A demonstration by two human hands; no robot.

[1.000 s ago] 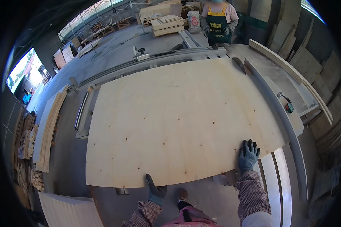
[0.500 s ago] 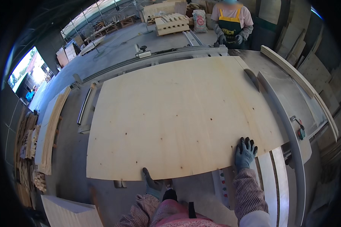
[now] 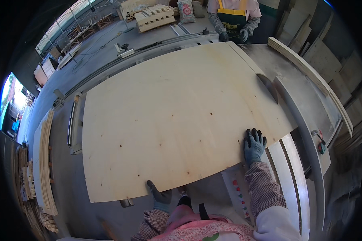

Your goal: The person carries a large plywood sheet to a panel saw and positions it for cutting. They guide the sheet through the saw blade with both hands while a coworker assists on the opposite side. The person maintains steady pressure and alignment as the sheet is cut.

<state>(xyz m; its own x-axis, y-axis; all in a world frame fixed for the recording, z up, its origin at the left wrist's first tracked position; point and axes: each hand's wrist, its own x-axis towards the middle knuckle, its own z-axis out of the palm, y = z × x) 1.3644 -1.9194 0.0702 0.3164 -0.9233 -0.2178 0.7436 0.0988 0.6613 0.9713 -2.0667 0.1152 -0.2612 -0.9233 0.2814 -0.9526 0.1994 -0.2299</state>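
Observation:
A large pale plywood sheet (image 3: pixel 165 116) with small dark knots lies across the sliding table of a panel saw. My left hand (image 3: pixel 160 197), in a grey-blue glove, grips the sheet's near edge, the thumb on top and the fingers hidden beneath. Palm down near the right corner, my gloved right hand (image 3: pixel 254 146) rests on the sheet with its dark-tipped fingers stretched forward. A curved saw blade or guard (image 3: pixel 267 88) stands at the sheet's right side, and a thin cut line runs from it to the far edge. The metal fence (image 3: pixel 295 110) borders that side.
At the far end stands a co-worker (image 3: pixel 232 20) in a yellow and green apron. Long strips (image 3: pixel 313 74) lie on the right-hand table. A panel of coloured buttons (image 3: pixel 238 193) sits below the sheet. Boards are stacked (image 3: pixel 46 160) on the left; a metal roller (image 3: pixel 72 122) stands beside the sheet.
The sheet has slid forward past the blade, and the cut line beyond it is longer. Both my hands have moved along with it. The view has tilted and turned somewhat.

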